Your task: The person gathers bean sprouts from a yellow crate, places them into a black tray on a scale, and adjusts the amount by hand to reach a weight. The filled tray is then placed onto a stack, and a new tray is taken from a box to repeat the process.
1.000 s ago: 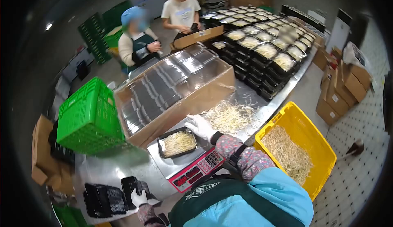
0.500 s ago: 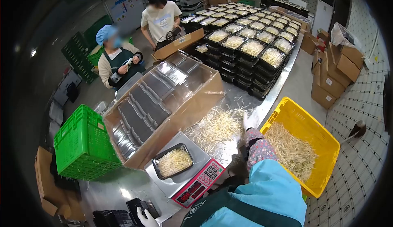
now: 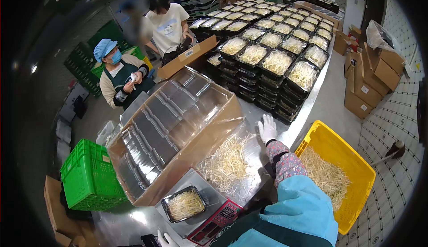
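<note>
My right hand (image 3: pixel 267 129), in a white glove, lies with fingers spread on the metal table just beyond a loose pile of bean sprouts (image 3: pixel 227 164). It holds nothing. At the bottom edge, my left hand (image 3: pixel 166 239), also gloved, is only partly in view, its visible fingers apart. Close to its left is a black tray (image 3: pixel 149 240), mostly cut off by the frame. A black tray of sprouts (image 3: pixel 185 205) rests on a scale with a red keypad panel (image 3: pixel 214 222), between my hands.
An open carton of clear plastic lids (image 3: pixel 167 113) stands behind the scale. Stacked sprout trays (image 3: pixel 276 62) fill the table's far end. A yellow crate of sprouts (image 3: pixel 356 166) is at right, a green crate (image 3: pixel 91 175) at left. Co-workers (image 3: pixel 120 75) stand across the table.
My right hand has gone from the edge of the sprout pile to spread flat on the table. The left hand has slipped lower, mostly out of frame. A co-worker's head has lifted.
</note>
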The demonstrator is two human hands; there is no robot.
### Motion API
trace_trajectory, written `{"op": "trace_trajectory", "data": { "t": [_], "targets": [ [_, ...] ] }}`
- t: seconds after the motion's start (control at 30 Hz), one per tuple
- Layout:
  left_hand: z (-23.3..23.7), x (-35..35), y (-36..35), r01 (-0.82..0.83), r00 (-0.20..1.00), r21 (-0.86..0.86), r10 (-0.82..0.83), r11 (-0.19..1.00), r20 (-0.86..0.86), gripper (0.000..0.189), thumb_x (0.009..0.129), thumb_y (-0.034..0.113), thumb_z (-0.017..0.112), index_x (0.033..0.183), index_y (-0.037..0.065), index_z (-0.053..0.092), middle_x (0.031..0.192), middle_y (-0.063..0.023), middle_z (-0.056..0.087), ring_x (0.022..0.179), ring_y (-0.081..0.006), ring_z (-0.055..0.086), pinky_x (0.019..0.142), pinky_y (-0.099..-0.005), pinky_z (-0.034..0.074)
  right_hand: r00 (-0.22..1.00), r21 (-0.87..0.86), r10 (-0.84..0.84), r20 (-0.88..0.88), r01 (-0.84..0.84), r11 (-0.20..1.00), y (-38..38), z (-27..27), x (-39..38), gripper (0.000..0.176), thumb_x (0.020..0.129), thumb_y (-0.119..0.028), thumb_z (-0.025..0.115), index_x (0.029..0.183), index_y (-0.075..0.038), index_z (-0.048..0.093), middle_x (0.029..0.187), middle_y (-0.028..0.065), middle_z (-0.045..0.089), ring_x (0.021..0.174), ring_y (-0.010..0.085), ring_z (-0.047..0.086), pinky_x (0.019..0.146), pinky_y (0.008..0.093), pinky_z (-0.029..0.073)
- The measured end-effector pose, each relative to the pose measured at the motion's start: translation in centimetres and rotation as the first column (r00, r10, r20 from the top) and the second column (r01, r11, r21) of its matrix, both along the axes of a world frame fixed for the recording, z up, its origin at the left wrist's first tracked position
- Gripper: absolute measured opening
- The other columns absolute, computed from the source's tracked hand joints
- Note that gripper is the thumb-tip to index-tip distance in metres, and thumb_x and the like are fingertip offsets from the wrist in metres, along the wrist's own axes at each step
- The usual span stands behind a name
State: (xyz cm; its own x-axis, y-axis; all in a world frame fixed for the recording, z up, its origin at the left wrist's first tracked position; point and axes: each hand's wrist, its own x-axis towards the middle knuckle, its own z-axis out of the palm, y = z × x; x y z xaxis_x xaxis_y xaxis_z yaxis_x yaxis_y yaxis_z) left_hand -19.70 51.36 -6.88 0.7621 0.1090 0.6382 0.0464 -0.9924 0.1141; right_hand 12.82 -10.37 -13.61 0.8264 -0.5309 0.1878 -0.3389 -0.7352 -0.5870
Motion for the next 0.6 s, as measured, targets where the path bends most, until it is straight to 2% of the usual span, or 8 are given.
{"op": "trace_trajectory", "data": {
  "t": [0.1,0.17,0.27,0.37,0.43,0.5,0.53,0.6],
  "targets": [
    [5.6,1.9,-6.5,-0.217,0.965,-0.282,0.162,0.935,-0.204,0.028,0.091,0.021,0.062,0.11,0.001,0.068,0.099,-0.0196,0.068,0.087,-0.0359,0.063,0.084,-0.0401,0.051,0.993,-0.317,-0.013,-0.116,-0.025,0.948,1.9,-4.2,0.0,0.064,0.097,-0.043,0.041,0.147,-0.005,0.03,0.152,0.0201,0.029,0.143,0.0353,0.022,0.117,0.0446,0.017],
    [5.3,2.4,-7.3,-0.139,0.986,-0.336,0.097,0.931,-0.139,0.03,0.092,0.024,0.059,0.111,0.002,0.067,0.096,-0.0172,0.068,0.082,-0.0351,0.062,0.079,-0.0398,0.051,0.921,-0.07,0.356,-0.155,-0.37,0.926,6.7,-0.8,-1.1,0.064,0.097,-0.042,0.042,0.147,-0.004,0.03,0.152,0.0204,0.029,0.143,0.0344,0.023,0.118,0.0441,0.016],
    [5.0,2.9,-7.9,-0.165,0.981,-0.36,0.114,0.918,-0.157,0.032,0.094,0.024,0.057,0.113,0.001,0.065,0.101,-0.0172,0.067,0.087,-0.0334,0.061,0.083,-0.0389,0.049,0.847,0.229,0.522,0.1,-0.531,0.816,9.4,-1.6,-1.2,0.063,0.096,-0.039,0.045,0.146,-0.003,0.033,0.151,0.0196,0.031,0.142,0.0339,0.026,0.117,0.0438,0.017],
    [4.7,3.0,-8.5,-0.2,0.974,-0.394,0.137,0.897,-0.182,0.034,0.095,0.024,0.055,0.116,-0.001,0.063,0.105,-0.0173,0.065,0.092,-0.0316,0.06,0.086,-0.0379,0.048,0.968,0.275,0.182,0.172,-0.225,0.935,4.7,-1.1,4.1,0.059,0.095,-0.035,0.046,0.144,-0.003,0.036,0.15,0.0182,0.035,0.14,0.0327,0.03,0.117,0.0439,0.019],
    [4.7,3.1,-8.8,-0.221,0.969,-0.415,0.151,0.883,-0.195,0.035,0.096,0.025,0.053,0.118,-0.002,0.061,0.108,-0.0173,0.064,0.096,-0.0305,0.059,0.088,-0.0373,0.047,0.97,0.094,0.139,0.2,-0.16,0.983,0.6,-1.9,8.1,0.056,0.095,-0.032,0.045,0.143,-0.005,0.039,0.148,0.0172,0.038,0.138,0.0342,0.032,0.116,0.0451,0.02],
    [4.3,3.0,-8.9,-0.235,0.967,-0.446,0.161,0.863,-0.199,0.036,0.097,0.025,0.051,0.119,-0.003,0.059,0.111,-0.0173,0.063,0.099,-0.0293,0.058,0.091,-0.0367,0.046,0.98,-0.059,0.193,0.04,-0.191,0.98,-1.1,-2.7,10.4,0.05,0.094,-0.028,0.046,0.137,-0.003,0.046,0.144,0.0203,0.041,0.137,0.0392,0.032,0.115,0.0464,0.023],
    [4.1,3.1,-8.9,-0.238,0.967,-0.469,0.162,0.85,-0.198,0.037,0.098,0.025,0.051,0.12,-0.003,0.059,0.112,-0.0174,0.063,0.101,-0.0288,0.058,0.092,-0.0364,0.045,0.96,-0.093,0.246,-0.136,-0.26,0.961,-1.0,-1.9,10.3,0.052,0.094,-0.029,0.045,0.138,-0.003,0.044,0.147,0.0202,0.037,0.14,0.0394,0.025,0.116,0.0471,0.018],
    [3.9,2.9,-8.8,-0.249,0.965,-0.519,0.163,0.818,-0.207,0.038,0.099,0.025,0.049,0.122,-0.005,0.057,0.115,-0.0174,0.062,0.104,-0.0276,0.057,0.094,-0.0358,0.044,0.914,-0.138,0.383,-0.137,-0.4,0.906,0.1,-3.3,8.5,0.053,0.095,-0.031,0.044,0.14,-0.003,0.042,0.15,0.0196,0.033,0.142,0.0387,0.021,0.117,0.0484,0.015]
  ]
}}
